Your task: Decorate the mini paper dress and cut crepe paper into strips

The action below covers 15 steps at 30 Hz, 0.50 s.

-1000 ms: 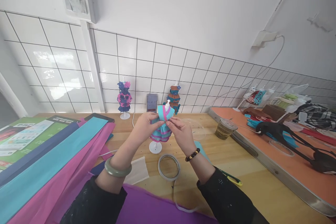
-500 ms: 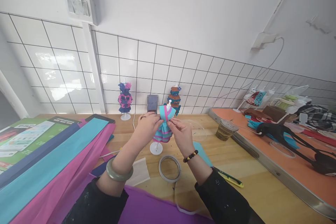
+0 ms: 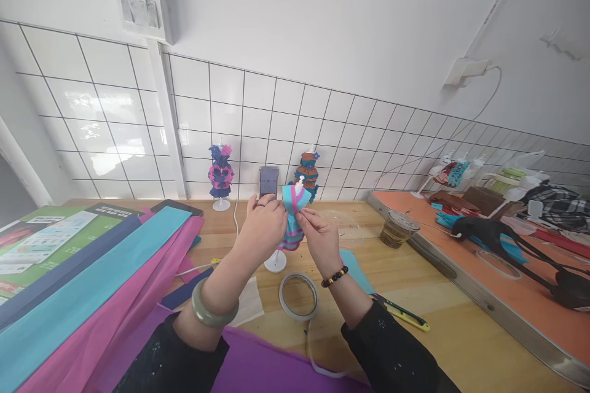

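Observation:
A small turquoise-and-pink striped doll dress (image 3: 293, 231) sits on a white mini dress form whose round base (image 3: 275, 262) rests on the wooden table. My left hand (image 3: 266, 226), a pale bangle on its wrist, is closed against the dress's left side, and its fingertips are partly hidden. From the right, my right hand (image 3: 321, 237) pinches the dress at the bodice between thumb and fingers. A wide turquoise band with a pink stripe (image 3: 296, 198) crosses the top of the dress. Just below stands a roll of tape (image 3: 298, 296), lying flat.
Turquoise, pink and blue sheets (image 3: 115, 276) cover the left side, with purple material (image 3: 276, 362) in front. Two dressed mini forms, one blue-pink (image 3: 221, 172), stand by the wall beside a phone (image 3: 268, 183). A lidded cup (image 3: 399, 229), cutter (image 3: 405, 314) and orange board (image 3: 483, 258) lie right.
My left hand has shifted slightly right and turned, covering more of the dress's left side. The dress top has tilted a little to the right; my right hand keeps its pinch.

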Tool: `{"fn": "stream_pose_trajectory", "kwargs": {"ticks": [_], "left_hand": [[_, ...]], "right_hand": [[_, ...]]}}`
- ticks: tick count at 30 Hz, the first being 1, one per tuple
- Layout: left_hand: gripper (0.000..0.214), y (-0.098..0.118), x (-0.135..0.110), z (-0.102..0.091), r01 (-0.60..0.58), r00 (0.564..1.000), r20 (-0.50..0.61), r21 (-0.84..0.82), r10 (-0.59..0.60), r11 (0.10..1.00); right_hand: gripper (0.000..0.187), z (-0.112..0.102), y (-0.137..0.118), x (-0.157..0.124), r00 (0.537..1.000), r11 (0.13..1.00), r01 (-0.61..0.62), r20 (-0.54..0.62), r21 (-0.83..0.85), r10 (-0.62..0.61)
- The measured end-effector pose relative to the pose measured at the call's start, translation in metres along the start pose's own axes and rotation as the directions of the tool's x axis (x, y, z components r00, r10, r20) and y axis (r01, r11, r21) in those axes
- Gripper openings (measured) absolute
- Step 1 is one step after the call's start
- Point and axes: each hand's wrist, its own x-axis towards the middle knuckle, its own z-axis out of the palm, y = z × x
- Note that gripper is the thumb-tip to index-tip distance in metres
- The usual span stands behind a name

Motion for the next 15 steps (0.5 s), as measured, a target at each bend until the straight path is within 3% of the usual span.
{"fn": "stream_pose_trajectory", "kwargs": {"ticks": [3, 7, 15], "left_hand": [[0.028, 0.0018, 0.0021, 0.0030, 0.073, 0.997, -0.028, -0.076, -0.075, 0.994], [0.028, 0.0006, 0.0043, 0.0037, 0.155, 0.988, 0.063, -0.270, -0.143, 0.950], [0.026, 0.0083, 0.0033, 0.0057, 0.223, 0.973, 0.012, -0.291, -0.229, 0.930]], "right_hand": [[0.018, -0.0003, 0.0015, 0.0001, 1.000, 1.000, 0.000, -0.011, 0.013, 0.000], [0.018, 0.0000, 0.0032, -0.0002, 1.000, 1.000, -0.002, -0.025, 0.026, 0.003], [0.017, 0.0000, 0.0019, -0.0014, 1.000, 0.999, 0.002, -0.018, 0.043, -0.002]]}}
